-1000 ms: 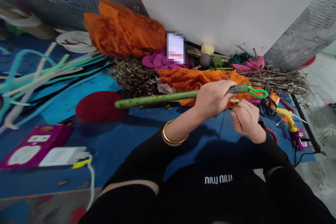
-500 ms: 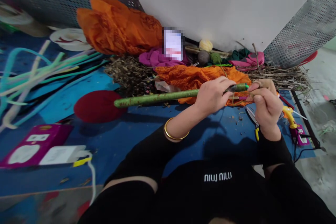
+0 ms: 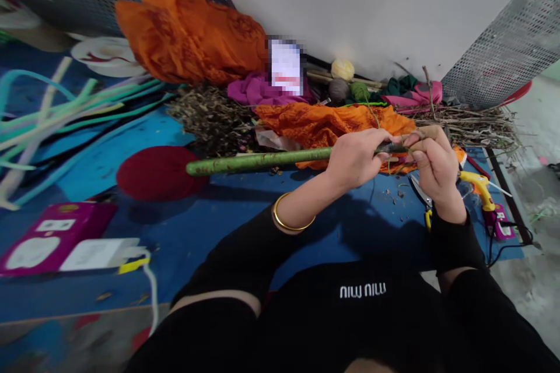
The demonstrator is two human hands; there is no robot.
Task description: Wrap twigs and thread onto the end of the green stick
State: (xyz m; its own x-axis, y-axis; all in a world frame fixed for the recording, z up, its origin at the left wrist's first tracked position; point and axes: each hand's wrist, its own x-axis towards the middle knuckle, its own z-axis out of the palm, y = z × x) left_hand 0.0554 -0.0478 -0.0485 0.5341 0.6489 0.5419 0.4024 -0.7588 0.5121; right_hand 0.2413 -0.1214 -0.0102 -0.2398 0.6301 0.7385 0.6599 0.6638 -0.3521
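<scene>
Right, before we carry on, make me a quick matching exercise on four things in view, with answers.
1. Left hand
2. Right hand
3. Glue gun
4. Round pad

A. Dark red
B. Wrapped around the green stick, short of its right end
C. Yellow
D. At the stick's right end

Pairs: 1-B, 2-D, 3-C, 4-A

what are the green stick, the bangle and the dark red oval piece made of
Green stick: perhaps a plant stem or painted wood; smooth, slightly glossy, with brown blotches.
Bangle: likely polished, gold-coloured metal; its thin band shines brightly.
Dark red oval piece: possibly felt or other fabric; its surface looks matte and even, but no weave shows.
</scene>
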